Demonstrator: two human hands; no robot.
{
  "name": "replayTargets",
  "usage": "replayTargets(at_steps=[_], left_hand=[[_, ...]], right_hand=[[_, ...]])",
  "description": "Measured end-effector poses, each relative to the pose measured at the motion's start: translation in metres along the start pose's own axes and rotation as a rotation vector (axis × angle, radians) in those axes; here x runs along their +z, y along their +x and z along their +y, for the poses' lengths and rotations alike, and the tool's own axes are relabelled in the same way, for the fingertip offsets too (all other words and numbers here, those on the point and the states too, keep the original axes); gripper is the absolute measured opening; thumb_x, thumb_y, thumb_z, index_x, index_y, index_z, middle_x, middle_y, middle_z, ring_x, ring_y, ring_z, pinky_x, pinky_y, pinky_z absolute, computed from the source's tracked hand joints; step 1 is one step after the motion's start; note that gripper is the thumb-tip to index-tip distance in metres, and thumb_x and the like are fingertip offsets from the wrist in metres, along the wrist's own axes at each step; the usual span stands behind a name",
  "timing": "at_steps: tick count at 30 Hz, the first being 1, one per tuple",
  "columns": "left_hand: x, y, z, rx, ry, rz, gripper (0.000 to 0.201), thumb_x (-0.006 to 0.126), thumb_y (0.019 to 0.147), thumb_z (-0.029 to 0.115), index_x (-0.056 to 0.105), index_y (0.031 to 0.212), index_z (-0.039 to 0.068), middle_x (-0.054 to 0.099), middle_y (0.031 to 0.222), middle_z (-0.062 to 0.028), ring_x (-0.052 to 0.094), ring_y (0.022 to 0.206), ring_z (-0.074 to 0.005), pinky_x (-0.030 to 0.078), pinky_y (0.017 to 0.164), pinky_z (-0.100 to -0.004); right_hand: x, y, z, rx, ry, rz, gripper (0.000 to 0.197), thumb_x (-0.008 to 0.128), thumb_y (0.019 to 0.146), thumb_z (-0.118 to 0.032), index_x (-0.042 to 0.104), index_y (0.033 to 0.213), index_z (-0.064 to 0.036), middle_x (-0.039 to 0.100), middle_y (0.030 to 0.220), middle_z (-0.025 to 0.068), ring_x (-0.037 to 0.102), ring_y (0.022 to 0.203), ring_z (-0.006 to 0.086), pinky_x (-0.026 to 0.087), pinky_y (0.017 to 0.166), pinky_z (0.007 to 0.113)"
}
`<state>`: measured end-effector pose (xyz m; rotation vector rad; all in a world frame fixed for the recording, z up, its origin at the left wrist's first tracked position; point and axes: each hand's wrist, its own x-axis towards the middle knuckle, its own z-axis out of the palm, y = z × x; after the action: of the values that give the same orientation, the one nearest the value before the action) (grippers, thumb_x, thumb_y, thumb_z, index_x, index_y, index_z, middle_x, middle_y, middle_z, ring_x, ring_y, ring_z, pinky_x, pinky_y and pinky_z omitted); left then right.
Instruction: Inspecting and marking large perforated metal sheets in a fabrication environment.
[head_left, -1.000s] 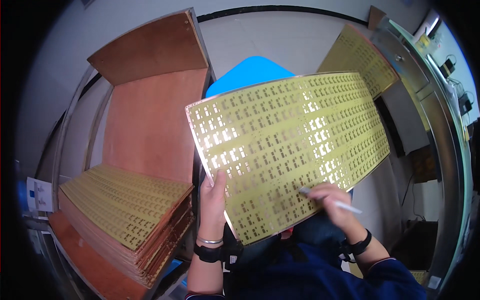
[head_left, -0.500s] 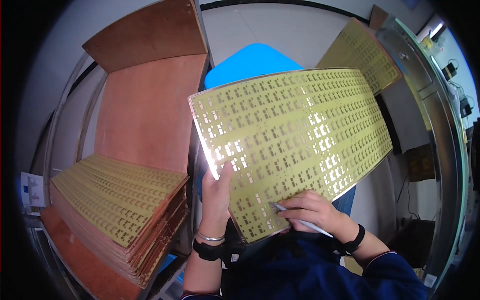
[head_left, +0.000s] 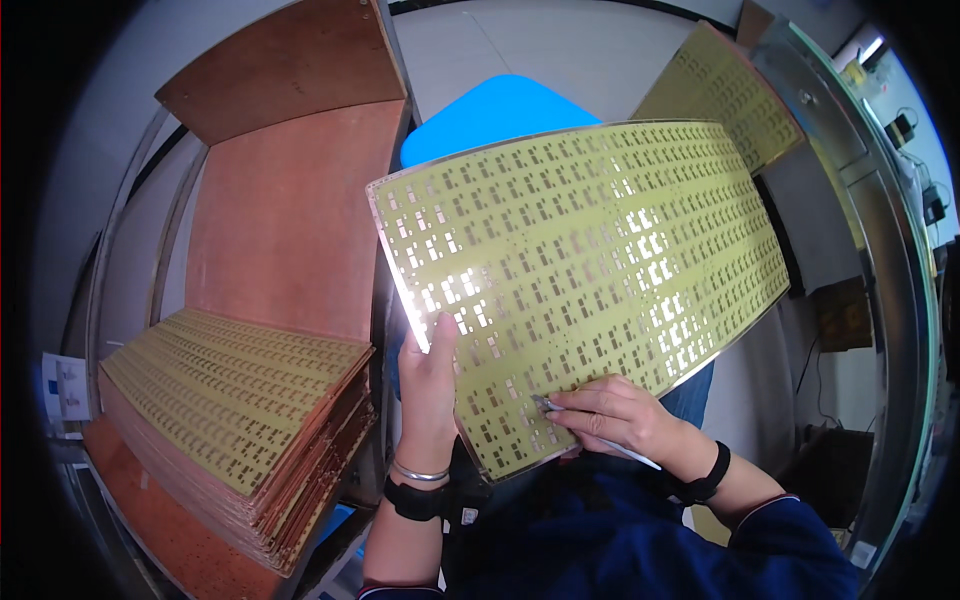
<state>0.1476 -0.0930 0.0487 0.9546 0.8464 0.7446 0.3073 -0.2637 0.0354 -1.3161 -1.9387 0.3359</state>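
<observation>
Stack of panels [head_left: 230, 400], yellow-green with rows of small metallic pads, copper-coloured edges; piled on a reddish tilted support, far left.
Reddish sheet [head_left: 290, 220], flat-faced, behind the stack; brown board [head_left: 275, 75] standing along its far end.
Left hand [head_left: 428, 385], forearm rising nearly upright from the lower edge; thumb laid on the upper face of the held panel, pointing away from the body; fingers closed on its left border, those underneath hidden. Silver bangle [head_left: 420, 473] and black wristband [head_left: 412, 503] at the wrist.
Held panel [head_left: 560, 260], one, same pattern, copper rim; tilted, in front of the torso, between the hands and partly covering a blue rounded object [head_left: 500, 115].
Right hand [head_left: 622, 415], forearm slanting in from lower right, knuckles up; fingers pinched round a slim pale tool [head_left: 632, 455], its tip at the panel's near left part, contact uncertain. Black band [head_left: 712, 475] at the wrist.
Further panel [head_left: 720, 90], slanted, beyond the held one.
Metal-edged worktop [head_left: 868, 190], far right.
</observation>
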Motion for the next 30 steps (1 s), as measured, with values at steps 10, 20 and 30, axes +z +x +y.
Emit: replayTargets(at_steps=[10, 20, 30], left_hand=[[0.0, 0.001, -0.002, 0.005, -0.079, -0.029, 0.038, 0.048, 0.096, 0.02, 0.042, 0.126, -0.003, 0.053, 0.118, -0.0073, 0.052, 0.103, -0.0123, 0.043, 0.088, -0.0282], [-0.006, 0.001, -0.004, 0.0, -0.038, -0.028, 0.037, 0.048, 0.096, 0.018, 0.043, 0.126, -0.004, 0.053, 0.12, -0.0073, 0.051, 0.104, -0.0116, 0.042, 0.089, -0.0278], [-0.005, 0.001, -0.005, 0.035, -0.05, -0.031, 0.04, 0.048, 0.097, 0.017, 0.04, 0.13, -0.004, 0.053, 0.124, -0.0086, 0.051, 0.108, -0.0136, 0.039, 0.094, -0.0283]], right_hand=[[0.0, 0.004, 0.001, -0.024, -0.072, 0.038, 0.054, 0.072, 0.063, -0.008, 0.059, 0.116, -0.0057, 0.058, 0.117, 0.0082, 0.06, 0.093, 0.0228, 0.049, 0.075, 0.031], [-0.013, 0.004, 0.002, 0.139, -0.007, 0.258, 0.038, 0.064, 0.066, 0.007, 0.065, 0.103, -0.0038, 0.064, 0.103, 0.0101, 0.063, 0.081, 0.0242, 0.051, 0.069, 0.032], [-0.02, -0.008, 0.012, 0.194, -0.071, 0.256, 0.035, 0.064, 0.068, 0.004, 0.066, 0.102, -0.0031, 0.065, 0.105, 0.011, 0.063, 0.084, 0.0224, 0.05, 0.072, 0.031]])
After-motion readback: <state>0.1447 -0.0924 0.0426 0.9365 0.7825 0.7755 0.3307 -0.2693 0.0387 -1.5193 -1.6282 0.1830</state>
